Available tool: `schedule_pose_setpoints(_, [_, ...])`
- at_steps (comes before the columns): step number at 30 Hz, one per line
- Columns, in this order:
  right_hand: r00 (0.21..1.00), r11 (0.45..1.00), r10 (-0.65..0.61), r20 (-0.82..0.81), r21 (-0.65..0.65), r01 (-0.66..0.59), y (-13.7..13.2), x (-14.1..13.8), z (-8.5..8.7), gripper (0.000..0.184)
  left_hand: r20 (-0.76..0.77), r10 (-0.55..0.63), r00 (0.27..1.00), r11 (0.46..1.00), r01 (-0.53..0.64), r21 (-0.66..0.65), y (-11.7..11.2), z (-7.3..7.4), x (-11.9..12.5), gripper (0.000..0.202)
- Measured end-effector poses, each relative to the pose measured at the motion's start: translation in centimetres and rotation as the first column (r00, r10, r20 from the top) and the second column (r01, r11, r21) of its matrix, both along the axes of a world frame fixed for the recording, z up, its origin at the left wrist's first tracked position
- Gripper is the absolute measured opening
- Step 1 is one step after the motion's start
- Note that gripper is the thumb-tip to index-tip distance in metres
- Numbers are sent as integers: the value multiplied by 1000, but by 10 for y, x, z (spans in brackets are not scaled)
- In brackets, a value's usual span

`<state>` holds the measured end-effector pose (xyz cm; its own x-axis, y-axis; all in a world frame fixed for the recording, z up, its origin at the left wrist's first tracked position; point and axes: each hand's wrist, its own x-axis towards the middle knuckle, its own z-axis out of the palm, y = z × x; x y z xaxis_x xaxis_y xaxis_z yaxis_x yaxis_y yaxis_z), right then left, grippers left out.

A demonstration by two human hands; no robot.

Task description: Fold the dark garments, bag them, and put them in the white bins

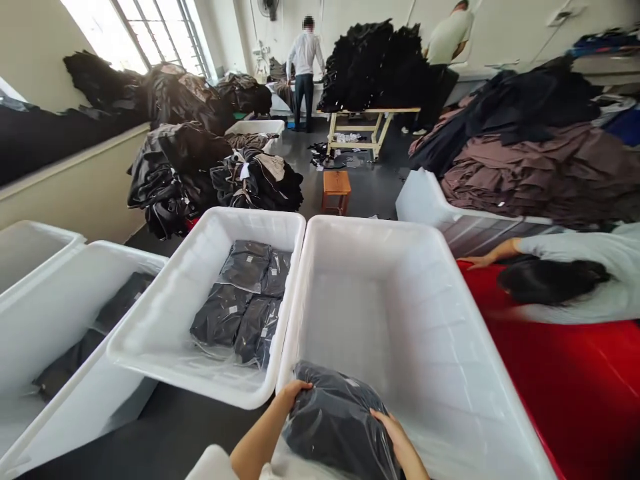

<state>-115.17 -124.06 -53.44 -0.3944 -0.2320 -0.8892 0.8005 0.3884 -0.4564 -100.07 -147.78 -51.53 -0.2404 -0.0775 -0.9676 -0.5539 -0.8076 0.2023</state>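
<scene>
**Head view.** A large white tub (425,300) is filling the centre and lower right of the frame, with most of its floor showing bare. The bagged black garment (335,420) is sitting against this tub's near wall at the lower centre, and both of the wearer's hands are holding it there.

To the tub's right, a red surface (575,387) is running to the lower right corner. A co-worker in a pale top (590,267) is leaning over it at the right edge, one arm stretched out beside a further white tub (425,193).

Left of centre, a second white tub (165,313) is standing just beside the large one and is carrying several flat dark packs (240,300). A third tub (60,313) is standing at the lower left.

Heaps of black clothing (170,153) are lying at the upper left, and a brown heap (540,173) is lying at the upper right. Two people are standing at the top centre by a wooden table (373,113) loaded with black cloth. A small wooden stool (336,190) is standing in front of it.

The left hand (294,392) is curling its fingers over the pack's upper left edge, gripping it. The right hand (395,433) is lying flat against the pack's right side, fingers extended and pressing inward.
</scene>
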Motion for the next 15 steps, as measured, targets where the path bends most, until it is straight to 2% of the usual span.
schedule_pose_setpoints(7, [1000,999,-12,-8,33,12,-3,11,12,39,85,-93,992,996,93,4,-9,2,7,30])
schedule_pose_setpoints(15, [1000,998,-1,-4,60,1,-10,26,23,43,94,-130,987,991,129,20,-14,5,22,27])
